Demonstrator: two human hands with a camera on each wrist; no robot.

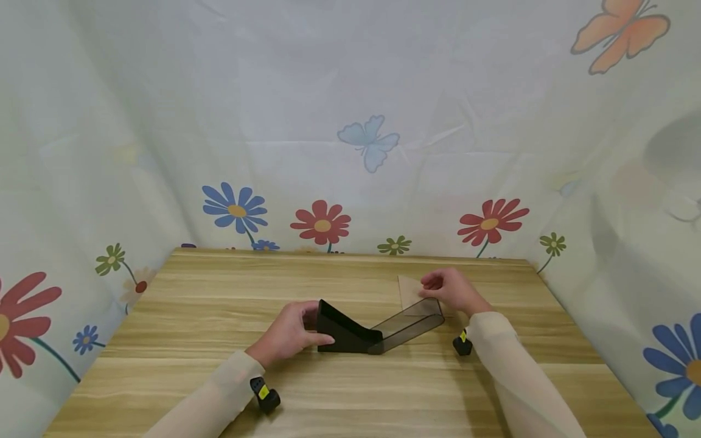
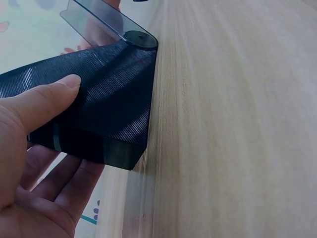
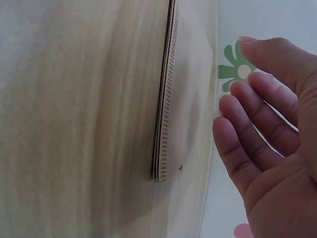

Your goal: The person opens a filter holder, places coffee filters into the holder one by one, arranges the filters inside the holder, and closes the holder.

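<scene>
A black case (image 1: 347,331) with ribbed sides stands on the table, its smoky see-through lid (image 1: 413,322) swung out to the right on a round hinge (image 2: 141,39). My left hand (image 1: 290,334) grips the case at its left end; the thumb (image 2: 49,99) lies on the ribbed side and the other fingers go underneath and behind. Beyond the lid lies a thin stack of corrugated cardboard (image 3: 185,94). Over that stack hovers my right hand (image 1: 451,291), fingers loosely bent. In the right wrist view this hand holds nothing and is apart from the cardboard.
The wood-grain table (image 1: 219,304) ends at a back edge against a white curtain (image 1: 274,121) printed with flowers and butterflies. A small black wrist device with a yellow mark (image 1: 265,394) sits at the left cuff, and a similar device (image 1: 462,343) at the right.
</scene>
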